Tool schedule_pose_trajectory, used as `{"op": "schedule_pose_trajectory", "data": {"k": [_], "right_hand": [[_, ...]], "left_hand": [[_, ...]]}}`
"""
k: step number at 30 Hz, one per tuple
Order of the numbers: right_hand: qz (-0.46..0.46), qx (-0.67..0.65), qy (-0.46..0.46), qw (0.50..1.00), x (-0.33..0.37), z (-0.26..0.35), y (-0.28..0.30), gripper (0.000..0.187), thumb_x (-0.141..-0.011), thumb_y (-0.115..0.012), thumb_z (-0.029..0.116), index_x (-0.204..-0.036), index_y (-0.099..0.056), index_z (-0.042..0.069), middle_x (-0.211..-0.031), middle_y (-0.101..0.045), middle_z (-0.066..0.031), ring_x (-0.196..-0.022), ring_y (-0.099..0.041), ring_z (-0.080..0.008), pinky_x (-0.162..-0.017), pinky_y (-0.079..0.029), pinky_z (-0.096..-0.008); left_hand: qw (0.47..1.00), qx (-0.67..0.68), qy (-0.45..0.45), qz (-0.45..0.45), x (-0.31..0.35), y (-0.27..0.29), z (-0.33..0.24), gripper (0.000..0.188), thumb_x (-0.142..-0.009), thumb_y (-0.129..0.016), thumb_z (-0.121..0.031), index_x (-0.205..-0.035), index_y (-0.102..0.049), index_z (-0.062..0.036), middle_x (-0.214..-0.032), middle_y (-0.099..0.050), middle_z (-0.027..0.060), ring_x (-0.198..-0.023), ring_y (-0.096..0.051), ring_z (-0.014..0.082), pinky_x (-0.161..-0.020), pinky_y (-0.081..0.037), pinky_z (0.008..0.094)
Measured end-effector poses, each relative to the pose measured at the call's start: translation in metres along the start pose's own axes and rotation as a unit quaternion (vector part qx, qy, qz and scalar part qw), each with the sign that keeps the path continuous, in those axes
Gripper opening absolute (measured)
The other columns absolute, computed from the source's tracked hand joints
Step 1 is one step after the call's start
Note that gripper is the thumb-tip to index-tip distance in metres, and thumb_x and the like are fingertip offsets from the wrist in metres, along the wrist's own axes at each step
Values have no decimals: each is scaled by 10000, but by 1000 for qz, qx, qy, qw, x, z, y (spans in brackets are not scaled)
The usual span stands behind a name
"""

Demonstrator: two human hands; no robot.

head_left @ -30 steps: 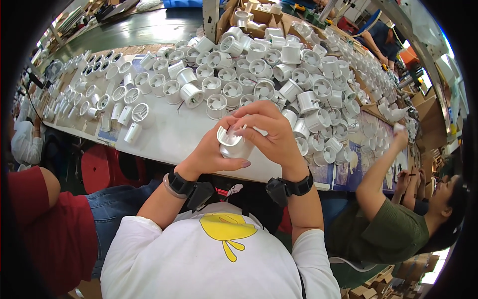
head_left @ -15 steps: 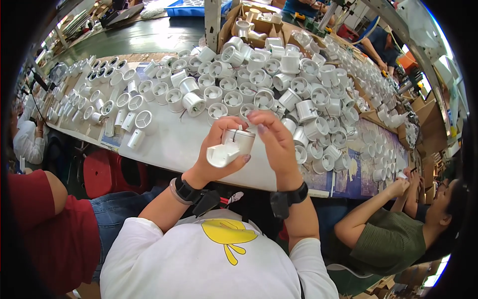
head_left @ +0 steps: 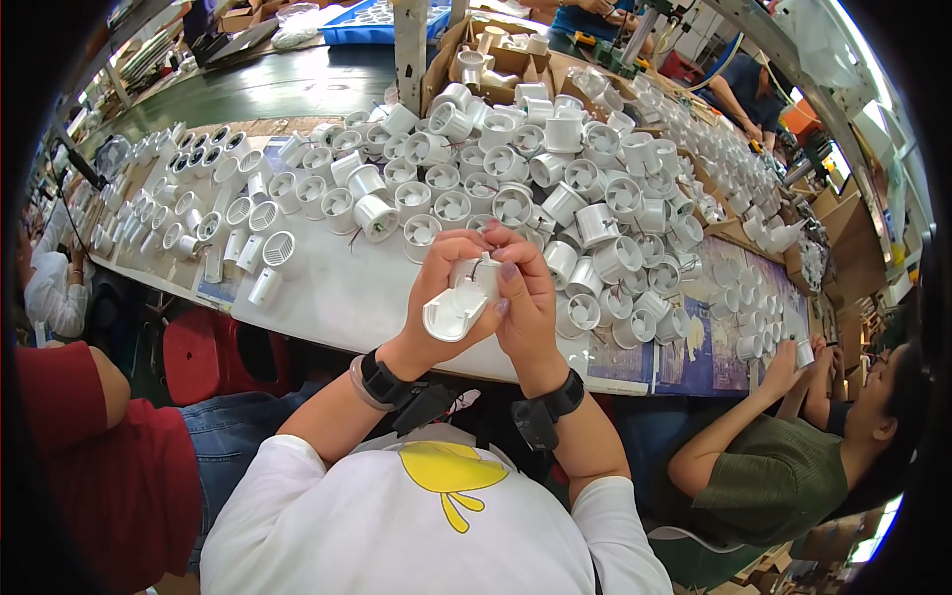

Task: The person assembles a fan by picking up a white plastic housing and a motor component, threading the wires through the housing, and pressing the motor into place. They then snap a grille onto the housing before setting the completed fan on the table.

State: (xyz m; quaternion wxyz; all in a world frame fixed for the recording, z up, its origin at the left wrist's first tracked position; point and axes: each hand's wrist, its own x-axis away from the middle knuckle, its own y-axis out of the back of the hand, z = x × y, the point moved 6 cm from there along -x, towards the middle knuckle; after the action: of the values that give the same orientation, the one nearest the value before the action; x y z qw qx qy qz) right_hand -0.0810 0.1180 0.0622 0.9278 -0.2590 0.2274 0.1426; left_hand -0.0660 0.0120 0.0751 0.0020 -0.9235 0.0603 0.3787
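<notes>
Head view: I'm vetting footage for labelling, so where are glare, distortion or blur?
Head view: glare whitens part of the dark green surface; head view: the front edge of the white table bows, with black corners; head view: the white fitting by the left hand and right hand looks fairly sharp.

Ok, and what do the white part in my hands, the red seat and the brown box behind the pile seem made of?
White part: probably moulded plastic, smooth, slightly glossy, thin-edged. Red seat: likely plastic, evenly coloured, smooth. Brown box: apparently cardboard, matte, thin-walled.
</notes>
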Motion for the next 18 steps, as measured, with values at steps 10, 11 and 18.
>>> {"op": "schedule_pose_trajectory", "data": {"k": [10,11,18], "right_hand": [[-45,-118,-45,991,2,-3,-17,232,-1012,-444,217,-1211,-470,99,-1425,-402,-115,-1286,-420,-224,-1072,-351,-373],[-46,-99,-36,993,3,-3,-19,262,-1010,-436,248,-1231,-450,109,-1420,-407,-128,-1282,-425,-235,-1076,-352,-389],[-12,-109,-18,994,-1,-7,-9,239,-1009,-421,178,-1238,-460,119,-1425,-389,-109,-1261,-440,-220,-1068,-368,-378]], "left_hand": [[996,32,-36,-71,-7,1,0,561,-694,-689,4,-1164,-396,-82,-1226,-432,136,-1106,-488,232,-938,-427,353],[995,35,-46,-76,-8,2,-2,555,-691,-687,10,-1159,-401,-76,-1221,-438,141,-1112,-501,243,-940,-434,361],[996,19,-42,-80,-14,1,3,530,-705,-668,4,-1157,-402,-78,-1219,-435,135,-1121,-489,238,-964,-423,375]]}}
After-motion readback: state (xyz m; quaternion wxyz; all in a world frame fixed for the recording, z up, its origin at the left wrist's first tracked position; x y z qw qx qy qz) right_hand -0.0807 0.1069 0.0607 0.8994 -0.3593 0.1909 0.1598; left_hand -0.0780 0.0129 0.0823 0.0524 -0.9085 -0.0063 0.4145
